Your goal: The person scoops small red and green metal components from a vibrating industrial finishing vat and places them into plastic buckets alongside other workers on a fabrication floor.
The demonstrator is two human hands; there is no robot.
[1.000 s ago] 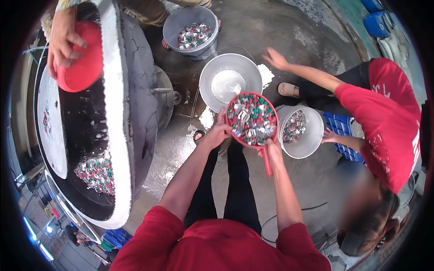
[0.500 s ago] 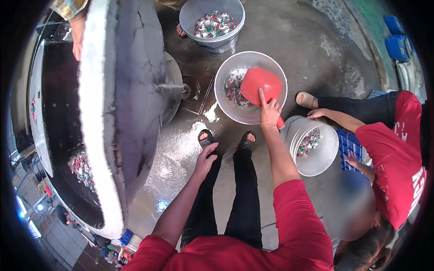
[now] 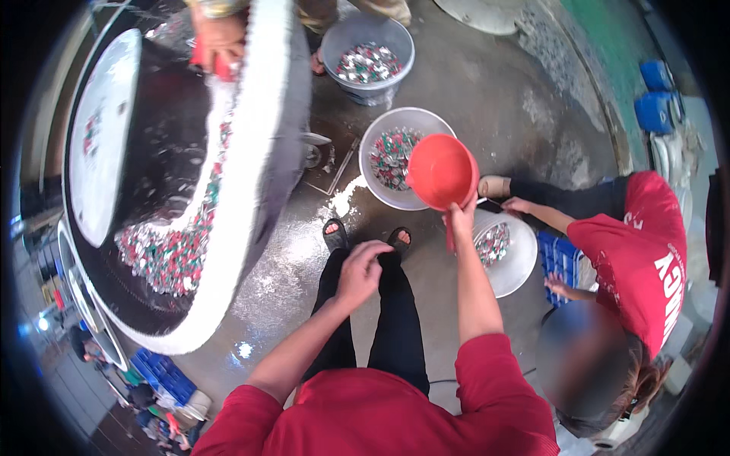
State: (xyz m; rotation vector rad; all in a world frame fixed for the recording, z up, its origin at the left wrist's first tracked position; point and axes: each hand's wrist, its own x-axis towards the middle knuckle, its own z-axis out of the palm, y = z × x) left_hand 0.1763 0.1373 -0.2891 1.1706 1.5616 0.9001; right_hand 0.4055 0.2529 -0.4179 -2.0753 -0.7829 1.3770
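My right hand (image 3: 460, 220) is closed around the handle of a red plastic dipper (image 3: 443, 173). The dipper's mouth faces up, and no pieces show inside it. It overlaps the right rim of a pale round tub (image 3: 368, 176), which holds small red, green and silver pieces (image 3: 393, 156). Over my thighs, my left hand (image 3: 360, 275) is empty, its fingers loosely bent and apart. Beside my right forearm, a white bucket (image 3: 517, 266) lies tilted with similar pieces inside.
A large white-rimmed drum (image 3: 251, 190) with many pieces stands at left; another person's hand (image 3: 220, 38) holds something red there. A grey bucket (image 3: 369, 87) is beyond the tub. At right, a co-worker in a red shirt (image 3: 631, 251) sits by a blue crate (image 3: 559, 262).
The dipper has gone from tipped over the tub to mouth up, nearer me. My left hand has shifted right. The other person's hand has come farther into view at the drum; the whole view has shifted.
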